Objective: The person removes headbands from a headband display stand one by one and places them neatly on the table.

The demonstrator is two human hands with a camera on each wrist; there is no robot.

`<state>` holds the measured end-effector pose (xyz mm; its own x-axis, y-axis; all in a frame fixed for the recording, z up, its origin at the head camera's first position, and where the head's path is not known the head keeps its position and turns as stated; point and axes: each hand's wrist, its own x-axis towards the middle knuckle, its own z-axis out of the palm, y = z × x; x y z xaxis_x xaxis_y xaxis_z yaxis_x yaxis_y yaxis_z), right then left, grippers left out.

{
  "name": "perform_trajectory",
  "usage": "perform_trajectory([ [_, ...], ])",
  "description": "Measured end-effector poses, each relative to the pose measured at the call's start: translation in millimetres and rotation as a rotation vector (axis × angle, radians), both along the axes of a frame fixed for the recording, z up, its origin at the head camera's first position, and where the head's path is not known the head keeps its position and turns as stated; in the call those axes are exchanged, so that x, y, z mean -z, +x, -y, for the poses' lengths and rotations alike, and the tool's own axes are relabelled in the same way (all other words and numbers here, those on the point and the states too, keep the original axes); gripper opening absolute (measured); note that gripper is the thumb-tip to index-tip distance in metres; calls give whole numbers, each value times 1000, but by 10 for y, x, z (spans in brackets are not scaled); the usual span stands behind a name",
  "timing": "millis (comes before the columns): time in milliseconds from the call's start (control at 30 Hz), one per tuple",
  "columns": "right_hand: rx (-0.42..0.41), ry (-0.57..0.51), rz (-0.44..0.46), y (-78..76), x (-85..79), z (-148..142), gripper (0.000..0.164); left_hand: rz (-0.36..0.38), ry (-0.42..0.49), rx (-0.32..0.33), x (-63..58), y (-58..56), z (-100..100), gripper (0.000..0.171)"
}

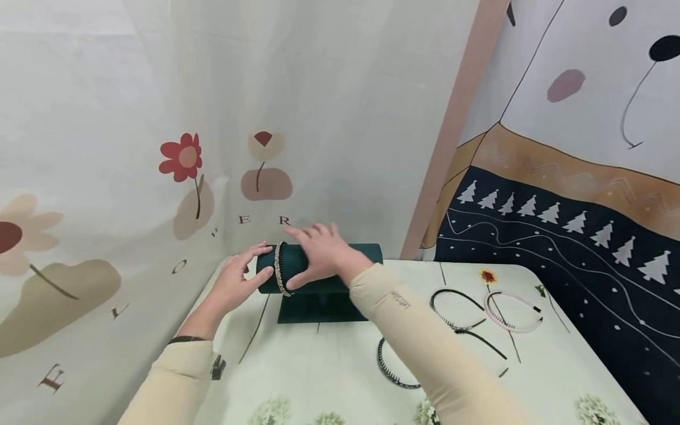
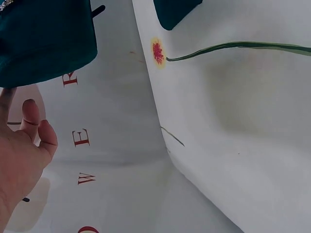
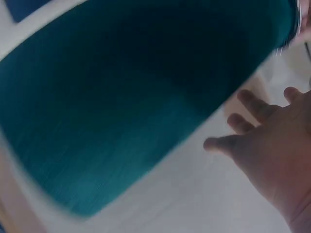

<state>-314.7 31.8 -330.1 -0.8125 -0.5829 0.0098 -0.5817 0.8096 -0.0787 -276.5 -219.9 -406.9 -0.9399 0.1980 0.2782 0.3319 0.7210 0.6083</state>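
Note:
A dark green velvet display roll [image 1: 366,260] lies sideways on its stand [image 1: 319,310] at the table's back edge. Near its left end, a beaded headband [image 1: 278,265] with dark teeth arches over the roll. My left hand [image 1: 234,283] is at that end, index finger along the top and thumb at the front beside the headband; its other fingers bend loosely in the left wrist view. To the headband's right, my right hand [image 1: 324,258] reaches across the roll with fingers spread and thumb low by the band's front end. Neither hand's fingers close around the headband.
At the right of the table [image 1: 319,378] lie a black headband [image 1: 448,321], a pale pink headband [image 1: 494,316] and more black headband parts [image 1: 390,375], partly behind my right sleeve. A small dark object [image 1: 218,367] sits beside my left sleeve. Printed fabric [image 1: 345,118] hangs behind.

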Motion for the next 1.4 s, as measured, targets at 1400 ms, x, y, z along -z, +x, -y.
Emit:
perform_trajectory([
  [1400,95,81,-145,63,276,427,116,1,16,6,27,-26,11,57],
])
